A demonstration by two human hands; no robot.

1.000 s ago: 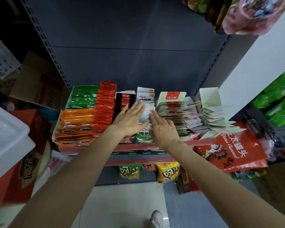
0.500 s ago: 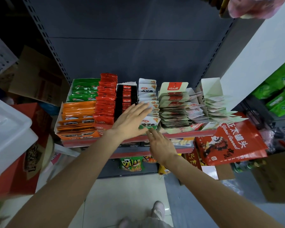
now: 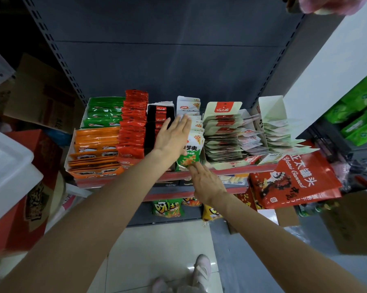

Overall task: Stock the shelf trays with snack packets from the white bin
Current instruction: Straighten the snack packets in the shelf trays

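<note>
A person's left hand (image 3: 172,138), fingers straight, is lying flat on the white-and-green snack packets (image 3: 191,149) to steady the row; the right hand's (image 3: 208,182) fingertips are touching the front packet's bottom edge, gripping nothing.

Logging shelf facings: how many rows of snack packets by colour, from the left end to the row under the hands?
Glossy green foil packet row: 1
Orange foil packet row: 1
Red foil packet row: 1
Black packet row with red labels: 1
White-and-green packet row: 1
Total: 5
</note>
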